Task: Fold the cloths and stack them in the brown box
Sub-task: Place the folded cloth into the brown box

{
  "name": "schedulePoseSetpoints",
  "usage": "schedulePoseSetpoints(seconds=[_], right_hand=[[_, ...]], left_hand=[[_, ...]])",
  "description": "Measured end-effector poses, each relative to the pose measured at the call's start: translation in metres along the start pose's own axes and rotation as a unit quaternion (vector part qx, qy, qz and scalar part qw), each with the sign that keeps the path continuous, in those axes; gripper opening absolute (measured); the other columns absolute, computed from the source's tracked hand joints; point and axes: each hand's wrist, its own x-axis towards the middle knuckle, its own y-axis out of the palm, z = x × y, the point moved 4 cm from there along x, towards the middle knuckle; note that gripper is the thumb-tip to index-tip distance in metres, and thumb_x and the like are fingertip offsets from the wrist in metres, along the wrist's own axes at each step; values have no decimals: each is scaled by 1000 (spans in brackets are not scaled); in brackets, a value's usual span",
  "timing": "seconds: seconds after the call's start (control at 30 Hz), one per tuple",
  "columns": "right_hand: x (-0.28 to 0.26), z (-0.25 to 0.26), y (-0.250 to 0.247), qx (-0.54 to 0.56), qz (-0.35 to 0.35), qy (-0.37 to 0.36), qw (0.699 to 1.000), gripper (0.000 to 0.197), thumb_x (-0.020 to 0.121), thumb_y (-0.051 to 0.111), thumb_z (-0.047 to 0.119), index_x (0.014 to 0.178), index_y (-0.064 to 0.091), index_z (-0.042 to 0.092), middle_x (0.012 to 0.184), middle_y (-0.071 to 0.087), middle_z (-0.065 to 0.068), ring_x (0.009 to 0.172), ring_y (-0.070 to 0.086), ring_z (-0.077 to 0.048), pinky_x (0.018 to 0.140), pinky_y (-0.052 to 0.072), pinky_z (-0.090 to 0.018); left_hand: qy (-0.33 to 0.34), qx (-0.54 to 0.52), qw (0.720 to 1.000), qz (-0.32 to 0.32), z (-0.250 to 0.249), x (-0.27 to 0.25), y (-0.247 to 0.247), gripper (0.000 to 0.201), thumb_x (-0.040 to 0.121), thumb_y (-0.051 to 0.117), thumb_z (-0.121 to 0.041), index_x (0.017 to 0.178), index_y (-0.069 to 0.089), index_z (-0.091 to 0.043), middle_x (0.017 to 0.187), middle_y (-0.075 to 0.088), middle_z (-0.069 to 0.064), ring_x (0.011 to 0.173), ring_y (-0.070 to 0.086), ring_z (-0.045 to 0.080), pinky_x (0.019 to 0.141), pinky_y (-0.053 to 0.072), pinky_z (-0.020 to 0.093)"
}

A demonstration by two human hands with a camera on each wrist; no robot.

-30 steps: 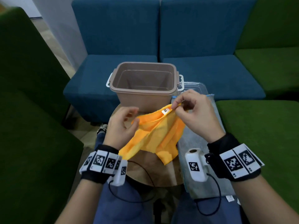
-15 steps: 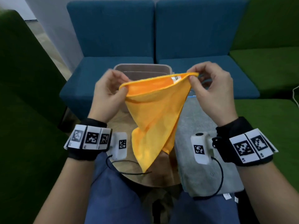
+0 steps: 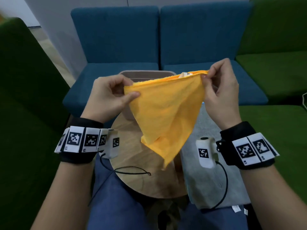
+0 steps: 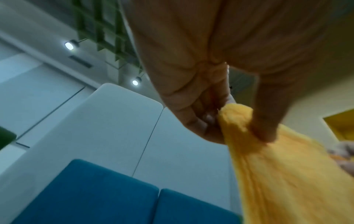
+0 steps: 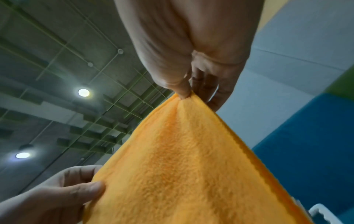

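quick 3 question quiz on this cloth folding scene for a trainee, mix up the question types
1. True or false: the orange cloth lies flat on the round wooden table.
2. Which hands pinch the cloth's top edge? A) the left hand only B) the right hand only C) both
3. Fill in: the grey cloth lies to the ___ of the table, by the person's own sides.

Key:
1. False. It hangs in the air from its top edge, in front of the brown box.
2. C
3. right
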Motion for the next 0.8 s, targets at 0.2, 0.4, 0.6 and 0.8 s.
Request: schedulePoseSetpoints(seconds=[0.2,0.4,0.6,0.8], right_hand=[[-5,4,5,7,29,-12,999,26,81,42,-10,74,57,11,80,48,4,66,42,-6,59,32,-22],[-7,5,1,15,-11,-14,1000,18,91,60,8,105,68,14,106,52,8,89,60,-5,68,51,-19],[-18,-9,4,-55,33,-32,997,43,88,63,4,129,55,15,120,35,21,98,58,-13,73,56,-29],[-8,6,-8,-50,-57,-80,994,41,96,52,5,137,52,8,125,42,-4,100,49,-12,77,44,-19]], left_hand=[[61,-66,980,-177,-15,5,-4,22,94,57,-7,96,45,-25,80,51,-3,65,48,8,59,41,22],[88,-33,974,-208,-26,7,10,31,86,42,13,83,63,-10,84,56,-2,77,51,-2,68,37,14],[83,-2,984,-155,-36,-4,30,42,84,66,-2,125,59,-6,121,45,1,89,51,-2,59,54,26],[105,44,983,-147,-38,2,36,74,84,63,-1,150,30,-7,150,29,5,84,38,-23,60,57,43]])
